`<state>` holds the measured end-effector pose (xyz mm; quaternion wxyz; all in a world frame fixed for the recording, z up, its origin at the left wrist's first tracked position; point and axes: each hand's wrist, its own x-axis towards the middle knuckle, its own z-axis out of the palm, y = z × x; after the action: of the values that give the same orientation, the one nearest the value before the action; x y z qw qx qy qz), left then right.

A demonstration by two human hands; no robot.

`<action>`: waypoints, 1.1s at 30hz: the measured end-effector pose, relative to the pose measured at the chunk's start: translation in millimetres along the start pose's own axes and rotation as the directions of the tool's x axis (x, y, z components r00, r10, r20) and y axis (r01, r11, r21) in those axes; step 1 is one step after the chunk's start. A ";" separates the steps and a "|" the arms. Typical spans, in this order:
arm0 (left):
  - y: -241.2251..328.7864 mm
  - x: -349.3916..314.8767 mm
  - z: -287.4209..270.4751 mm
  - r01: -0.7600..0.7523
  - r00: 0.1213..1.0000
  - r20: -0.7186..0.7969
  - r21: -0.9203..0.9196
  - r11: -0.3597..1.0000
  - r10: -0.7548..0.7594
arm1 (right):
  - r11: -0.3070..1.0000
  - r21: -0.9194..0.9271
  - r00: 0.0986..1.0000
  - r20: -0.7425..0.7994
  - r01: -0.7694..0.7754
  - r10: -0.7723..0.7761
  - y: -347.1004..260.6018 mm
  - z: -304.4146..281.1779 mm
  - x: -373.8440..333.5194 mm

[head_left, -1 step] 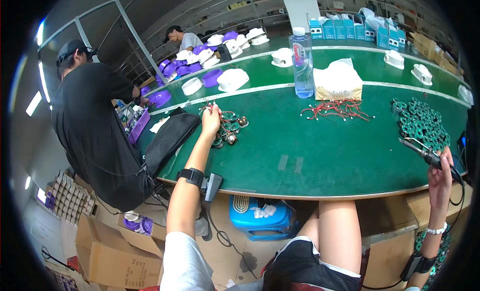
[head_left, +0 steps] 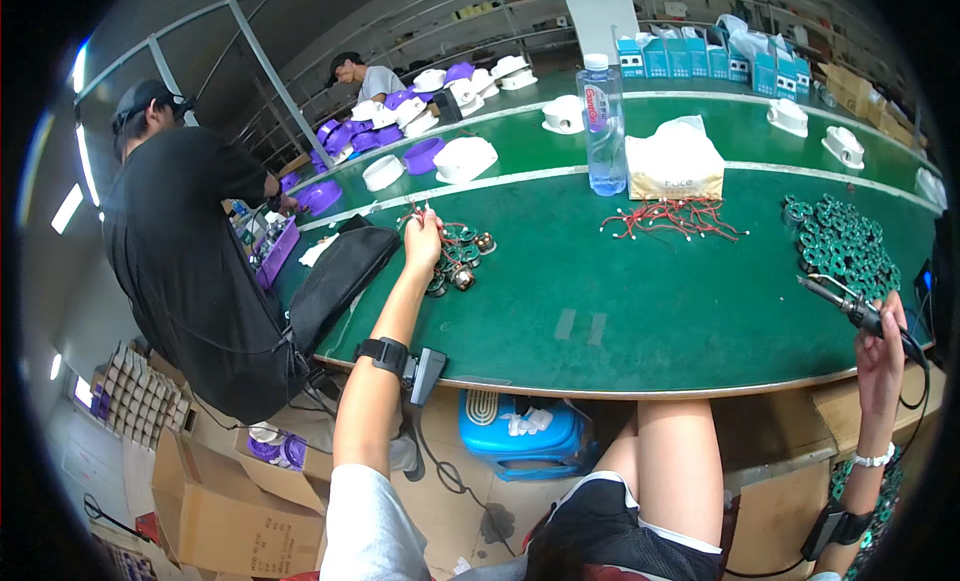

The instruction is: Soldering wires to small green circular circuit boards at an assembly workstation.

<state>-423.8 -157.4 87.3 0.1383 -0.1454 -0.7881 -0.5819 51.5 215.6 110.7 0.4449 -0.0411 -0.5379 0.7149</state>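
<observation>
At the left of the green table my left hand point(head_left: 422, 243) is closed, its fingertips pinching a red wire point(head_left: 412, 217). Beside it lies a small pile of round green circuit boards with red wires point(head_left: 460, 256), partly hidden by the hand. Over at the right edge, my right hand point(head_left: 881, 356) grips a black-handled soldering iron point(head_left: 855, 306), its metal tip pointing up and left. Just beyond that tip spreads a large heap of bare green ring-shaped boards point(head_left: 845, 243). Loose red wires with white ends point(head_left: 675, 219) lie in the middle, apart from both hands.
Behind the wires stand a clear water bottle point(head_left: 605, 131) and a tissue pack point(head_left: 677, 166). A black bag point(head_left: 345, 271) rests at the table's left edge, near a person in black point(head_left: 200, 241). White and purple housings point(head_left: 380, 126) crowd the far left. Below sits a blue stool point(head_left: 520, 436).
</observation>
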 end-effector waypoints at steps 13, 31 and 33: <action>60.5 -75.5 53.3 0.172 0.962 0.257 -0.310 0.935 -0.092 | 1.000 -0.027 0.999 0.034 -0.014 0.015 -2.8 3.7 -0.6; 135.3 -154.0 106.6 0.121 0.801 0.598 -0.211 0.970 0.030 | 0.999 -0.004 0.997 0.062 -0.046 0.046 -5.8 6.9 0.2; 118.7 -152.2 79.9 -0.143 0.790 0.596 -0.043 0.989 0.140 | 1.000 0.012 0.999 0.031 -0.026 0.026 -5.8 8.4 -0.9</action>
<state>-241.4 -58.1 109.7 -0.0736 -0.3796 -0.7795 -0.4929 50.9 209.0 118.4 0.4275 -0.0343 -0.5396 0.7246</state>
